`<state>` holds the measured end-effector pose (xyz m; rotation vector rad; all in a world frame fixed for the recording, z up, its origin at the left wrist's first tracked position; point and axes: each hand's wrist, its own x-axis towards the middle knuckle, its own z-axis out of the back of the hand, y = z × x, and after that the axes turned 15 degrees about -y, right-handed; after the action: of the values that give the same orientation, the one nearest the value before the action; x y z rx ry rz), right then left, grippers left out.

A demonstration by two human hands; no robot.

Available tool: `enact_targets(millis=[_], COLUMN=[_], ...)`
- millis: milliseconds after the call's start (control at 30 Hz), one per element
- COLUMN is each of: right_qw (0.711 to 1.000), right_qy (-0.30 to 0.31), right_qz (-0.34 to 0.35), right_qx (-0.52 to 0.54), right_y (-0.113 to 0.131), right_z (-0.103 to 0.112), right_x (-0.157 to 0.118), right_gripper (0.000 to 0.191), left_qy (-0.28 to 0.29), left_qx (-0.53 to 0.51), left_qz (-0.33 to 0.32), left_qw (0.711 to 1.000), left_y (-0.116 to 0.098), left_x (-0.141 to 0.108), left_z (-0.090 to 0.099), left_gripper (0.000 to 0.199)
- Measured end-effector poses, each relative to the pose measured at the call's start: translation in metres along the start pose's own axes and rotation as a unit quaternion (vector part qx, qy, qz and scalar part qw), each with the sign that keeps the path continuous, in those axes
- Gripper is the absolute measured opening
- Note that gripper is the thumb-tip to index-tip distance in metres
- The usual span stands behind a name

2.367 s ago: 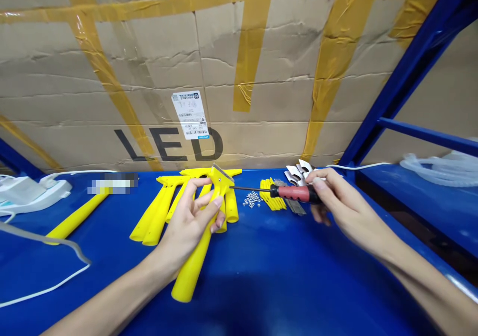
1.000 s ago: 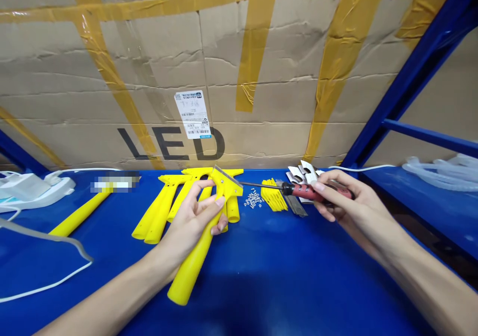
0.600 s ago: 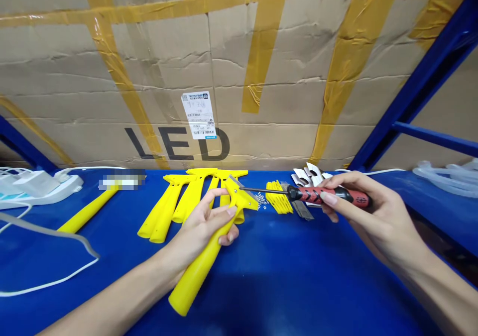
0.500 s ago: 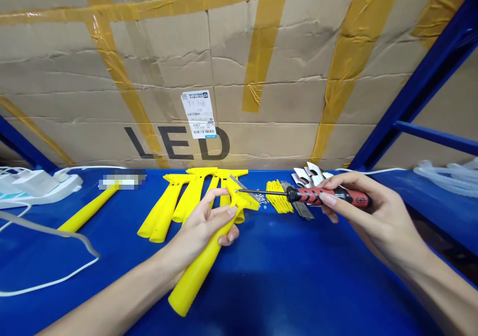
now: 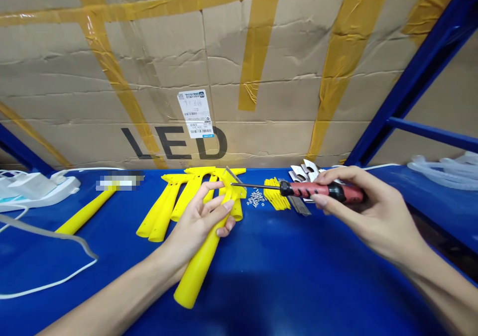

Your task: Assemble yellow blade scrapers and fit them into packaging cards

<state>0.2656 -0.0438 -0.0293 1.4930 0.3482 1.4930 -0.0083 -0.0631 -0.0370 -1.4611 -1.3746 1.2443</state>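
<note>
My left hand (image 5: 205,219) is closed around the neck of a yellow plastic scraper (image 5: 197,271), whose wide handle end points down toward me. A thin metal blade (image 5: 234,175) runs along the scraper's head. In my right hand (image 5: 368,201) is a red-and-black screwdriver (image 5: 313,190), held level by its handle. The screwdriver's tip meets the scraper's head near the blade; whether it sits in a screw is too small to tell. Behind the left hand lie several yellow scraper handles (image 5: 160,211), partly hidden by the hand.
Small screws (image 5: 257,198), yellow strips (image 5: 277,194), grey blades (image 5: 299,205) and white-and-silver pieces (image 5: 304,170) lie on the blue shelf (image 5: 284,276). Left are another scraper (image 5: 87,209), a power strip (image 5: 63,189) and a cable (image 5: 89,246). A taped carton (image 5: 284,127) stands behind.
The scraper's head has turned and shifted slightly left, and its blade now stands at a different angle. The screwdriver has moved slightly left with it, its handle rotated in my fingers.
</note>
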Motion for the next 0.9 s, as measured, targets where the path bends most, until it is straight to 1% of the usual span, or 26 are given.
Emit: enact_targets(millis=[67, 100, 167, 233, 267, 333, 400, 433, 500, 533, 600, 633, 667, 700, 767, 833, 900], right_qw=[0.997, 0.993, 0.975, 0.950, 0.946, 0.957, 0.975, 0.982, 0.986, 0.984, 0.972, 0.964, 0.959, 0.959, 0.974, 0.985, 0.984], right_qy=[0.006, 0.019, 0.069, 0.120, 0.131, 0.126, 0.091, 0.073, 0.049, 0.053, 0.084, 0.100, 0.109, 0.108, 0.082, 0.051, 0.044], right_qz=[-0.072, -0.106, -0.169, -0.203, -0.200, -0.161, -0.125, -0.119, -0.125, -0.133, -0.147, -0.148, -0.143, -0.133, -0.112, -0.113, -0.127], right_qx=[0.022, 0.050, 0.129, 0.202, 0.220, 0.206, 0.157, 0.128, 0.095, 0.103, 0.161, 0.196, 0.220, 0.225, 0.180, 0.120, 0.113], right_y=[0.000, 0.000, 0.000, 0.000, 0.000, -0.002, -0.006, -0.007, -0.009, -0.009, -0.008, -0.007, -0.007, -0.007, -0.008, -0.010, -0.011], right_z=[-0.001, 0.000, 0.003, 0.007, 0.008, 0.008, 0.006, 0.004, 0.003, 0.003, 0.006, 0.008, 0.009, 0.010, 0.010, 0.009, 0.008], right_x=[0.000, 0.000, 0.002, 0.005, 0.005, 0.006, 0.005, 0.005, 0.004, 0.004, 0.005, 0.006, 0.006, 0.006, 0.007, 0.007, 0.008], right_gripper=[0.027, 0.028, 0.030, 0.031, 0.029, 0.024, 0.025, 0.028, 0.033, 0.033, 0.029, 0.031, 0.033, 0.032, 0.026, 0.029, 0.032], left_qy=[-0.015, -0.023, -0.038, -0.048, -0.050, -0.050, -0.050, -0.049, -0.052, -0.052, -0.052, -0.051, -0.050, -0.050, -0.047, -0.043, -0.039], left_qx=[0.003, 0.003, 0.001, -0.003, -0.005, -0.004, 0.000, 0.003, 0.008, 0.010, 0.012, 0.013, 0.015, 0.016, 0.019, 0.025, 0.028], left_qz=[0.002, -0.001, -0.010, -0.025, -0.032, -0.039, -0.044, -0.047, -0.058, -0.064, -0.074, -0.078, -0.080, -0.081, -0.079, -0.073, -0.073], left_qw=[1.000, 1.000, 0.999, 0.999, 0.998, 0.998, 0.998, 0.998, 0.997, 0.997, 0.996, 0.996, 0.995, 0.995, 0.996, 0.996, 0.996], left_y=[0.001, 0.002, 0.002, 0.002, 0.002, 0.002, 0.001, 0.001, 0.000, 0.000, -0.001, -0.002, -0.002, -0.002, -0.001, 0.000, 0.001], left_x=[-0.001, -0.001, -0.001, 0.000, 0.000, 0.000, -0.001, -0.001, -0.002, -0.002, -0.002, -0.002, -0.002, -0.002, -0.003, -0.004, -0.004], left_z=[-0.003, -0.005, -0.007, -0.008, -0.009, -0.011, -0.013, -0.014, -0.015, -0.015, -0.015, -0.014, -0.014, -0.014, -0.014, -0.014, -0.014], left_gripper=[0.048, 0.050, 0.053, 0.055, 0.055, 0.056, 0.056, 0.056, 0.056, 0.056, 0.055, 0.054, 0.054, 0.053, 0.053, 0.053, 0.053])
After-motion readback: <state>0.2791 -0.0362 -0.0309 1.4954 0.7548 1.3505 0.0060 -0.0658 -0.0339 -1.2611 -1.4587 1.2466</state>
